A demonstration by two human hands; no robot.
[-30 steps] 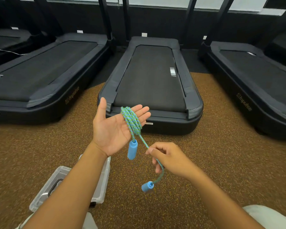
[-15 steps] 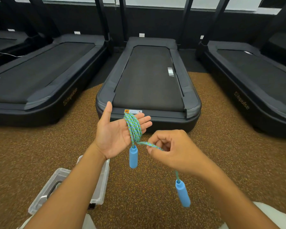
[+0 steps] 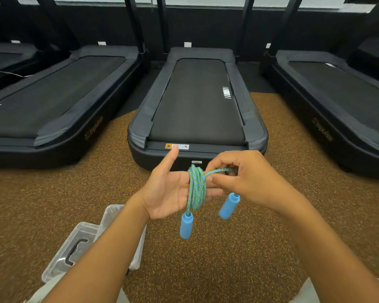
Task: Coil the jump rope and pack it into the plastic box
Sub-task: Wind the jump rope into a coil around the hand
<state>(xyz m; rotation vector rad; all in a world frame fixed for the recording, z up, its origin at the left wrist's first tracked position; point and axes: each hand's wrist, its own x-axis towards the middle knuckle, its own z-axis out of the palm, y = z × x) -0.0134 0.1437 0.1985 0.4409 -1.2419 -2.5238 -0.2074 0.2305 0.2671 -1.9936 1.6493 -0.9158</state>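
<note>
Three black treadmills sat side by side up front, the middle treadmill [image 3: 197, 101] right behind the hands, with a small warning sticker [image 3: 176, 146] on its near edge. Down at lower left the clear plastic box [image 3: 109, 217] sat on the floor, its lid [image 3: 72, 248] with a dark handle lying just beside it; the left forearm crossed over both and hid a good chunk of them.

The left hand [image 3: 169, 189] was held palm up, fingers spread flat, thumb pointing up and away. The jump rope [image 3: 196, 189], green and blue braided, was wrapped in several loops around those fingers, so that hand wasn't gripping, just acting as a spool. One blue handle [image 3: 186, 225] hung straight down off the coil. The right hand [image 3: 245, 178] was curled closed, pinching the free strand just right of the coil, and the second blue handle [image 3: 229, 205] dangled under it at a tilt.

The speckled brown floor [image 3: 228, 259] looked like rubber gym flooring, with a dark wall behind the machines. Pale trousers showed at the bottom corners.
</note>
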